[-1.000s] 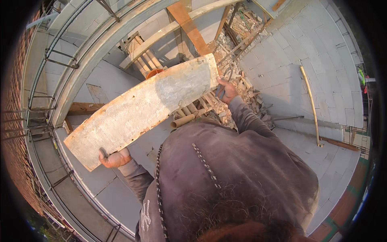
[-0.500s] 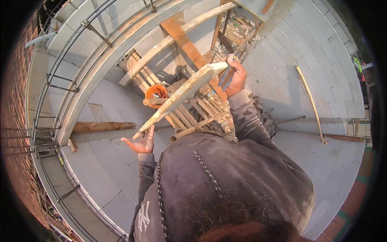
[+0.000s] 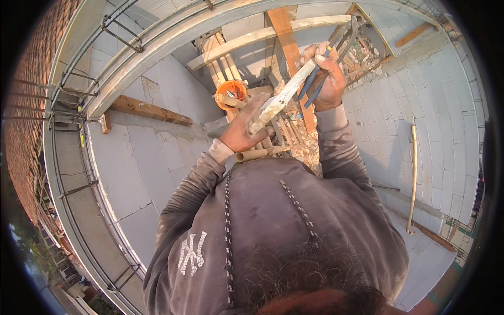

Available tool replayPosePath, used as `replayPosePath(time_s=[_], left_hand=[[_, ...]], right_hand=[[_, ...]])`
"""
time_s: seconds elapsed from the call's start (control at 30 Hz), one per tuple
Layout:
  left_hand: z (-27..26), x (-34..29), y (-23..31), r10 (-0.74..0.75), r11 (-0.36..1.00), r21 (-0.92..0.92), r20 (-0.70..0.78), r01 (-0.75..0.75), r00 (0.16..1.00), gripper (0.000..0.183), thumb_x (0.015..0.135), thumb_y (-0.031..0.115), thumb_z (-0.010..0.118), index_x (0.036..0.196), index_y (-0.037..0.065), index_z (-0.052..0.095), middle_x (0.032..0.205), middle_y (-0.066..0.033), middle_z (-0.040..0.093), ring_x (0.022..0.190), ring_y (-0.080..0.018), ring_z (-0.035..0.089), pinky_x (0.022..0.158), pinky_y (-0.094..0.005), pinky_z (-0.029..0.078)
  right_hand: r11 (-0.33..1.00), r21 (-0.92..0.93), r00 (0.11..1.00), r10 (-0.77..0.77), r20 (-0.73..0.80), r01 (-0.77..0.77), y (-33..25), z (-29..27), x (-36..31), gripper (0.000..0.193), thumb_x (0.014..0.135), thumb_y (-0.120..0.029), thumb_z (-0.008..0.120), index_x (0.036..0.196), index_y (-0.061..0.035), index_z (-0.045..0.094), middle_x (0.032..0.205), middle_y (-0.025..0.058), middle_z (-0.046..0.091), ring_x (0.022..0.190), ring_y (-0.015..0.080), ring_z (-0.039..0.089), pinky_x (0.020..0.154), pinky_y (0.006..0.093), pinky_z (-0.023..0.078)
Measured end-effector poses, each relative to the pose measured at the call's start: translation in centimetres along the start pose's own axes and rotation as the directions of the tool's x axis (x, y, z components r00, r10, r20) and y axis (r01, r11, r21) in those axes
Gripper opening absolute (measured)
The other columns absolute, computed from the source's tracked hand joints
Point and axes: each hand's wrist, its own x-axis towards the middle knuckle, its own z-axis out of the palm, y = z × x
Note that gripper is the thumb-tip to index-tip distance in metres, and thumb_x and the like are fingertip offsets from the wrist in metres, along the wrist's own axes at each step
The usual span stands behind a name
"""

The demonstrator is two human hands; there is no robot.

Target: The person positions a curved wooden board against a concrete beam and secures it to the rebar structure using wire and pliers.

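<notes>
A pale, weathered wooden plank (image 3: 286, 97) is held at a slant in front of my chest, its far end up to the right. My left hand (image 3: 245, 127) grips the near lower end, thumb along one side and fingers on the other. Up at the far end, my right hand (image 3: 329, 79) is closed around the plank's tip and a pair of blue-handled pliers (image 3: 314, 90). The handles point down beside the plank; my fingers hide part of the tool.
Below stands an orange bucket (image 3: 231, 94) with items inside, beside bamboo poles (image 3: 226, 63) and rubble. An orange-brown board (image 3: 289, 42) crosses a pale beam (image 3: 247, 39). Steel rebar (image 3: 65, 79) lines the wall top at left. A thin pole (image 3: 413, 178) leans at right.
My left hand has gone from an open palm under the plank to gripping its end. The plank now appears shorter and is closer to my chest. The view has shifted left.
</notes>
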Motion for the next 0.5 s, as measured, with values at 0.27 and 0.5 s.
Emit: replayPosePath(time_s=[0.27, 0.5], left_hand=[[-0.1, -1.7, -6.5, -0.051, 0.995, 0.059, -0.351, 0.077, 0.935, 0.043, 0.101, 0.009, 0.065, 0.139, -0.008, 0.055, 0.117, -0.0235, 0.073, 0.107, -0.0337, 0.071, 0.097, -0.0434, 0.055], [-2.3, -6.0, -9.7, -0.31, 0.946, -0.208, -0.345, 0.25, 0.886, 0.045, 0.101, 0.007, 0.063, 0.141, -0.01, 0.055, 0.13, -0.0231, 0.071, 0.118, -0.0302, 0.068, 0.103, -0.0414, 0.053]], right_hand=[[0.71, -0.587, 0.912, 0.204, -0.356, -0.388, 0.8, -2.6, -2.6, 0.039, 0.111, -0.026, 0.052, 0.139, -0.0034, 0.066, 0.111, 0.0022, 0.071, 0.083, 0.0069, 0.051, 0.08, 0.0236, 0.044], [0.513, -0.516, 0.669, 0.724, -0.169, -0.686, 0.2, -2.5, -9.7, 0.053, 0.114, -0.034, 0.052, 0.158, -0.0049, 0.056, 0.099, 0.002, 0.072, 0.07, 0.0058, 0.053, 0.056, 0.023, 0.042]])
